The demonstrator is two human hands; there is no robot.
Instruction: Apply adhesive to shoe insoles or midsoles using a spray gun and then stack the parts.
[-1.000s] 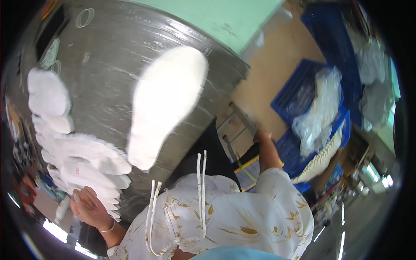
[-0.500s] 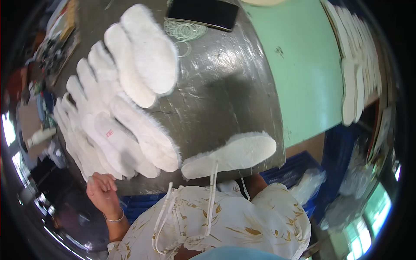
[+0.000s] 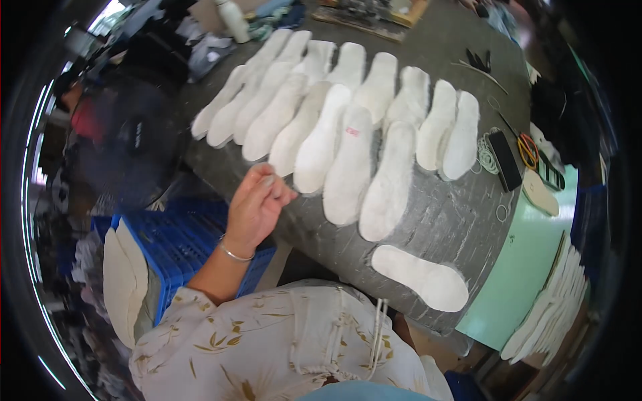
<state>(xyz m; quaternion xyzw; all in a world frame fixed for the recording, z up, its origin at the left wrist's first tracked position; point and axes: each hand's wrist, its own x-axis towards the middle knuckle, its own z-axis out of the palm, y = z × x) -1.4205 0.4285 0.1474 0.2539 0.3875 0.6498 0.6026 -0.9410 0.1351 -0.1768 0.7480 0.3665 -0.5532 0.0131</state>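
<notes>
My left hand (image 3: 257,202) hovers by the near left edge of the table, its fingers loosely curled and a little apart. I see nothing held in it. Just beyond the fingertips lie rows of white fleecy insoles (image 3: 321,144), overlapping one another. One of these, a pale insole (image 3: 349,164), carries a small red mark near its far end. Nearer to me on the right, a single white insole (image 3: 428,277) lies apart from the rows at the table edge. My right hand is out of view.
Left of me stands a blue plastic crate (image 3: 184,244) with cream insole pieces (image 3: 124,284) upright along its side. A black phone (image 3: 503,160) and pale rubber bands (image 3: 486,157) lie right. A green board (image 3: 515,274) bears stacked insoles (image 3: 548,307). A dark fan-like shape (image 3: 137,137) is blurred.
My view has swung to the left, bringing the crate and its cream pieces into sight. My left hand stays near the table edge beside the insole rows, fingers still loosely curled.
</notes>
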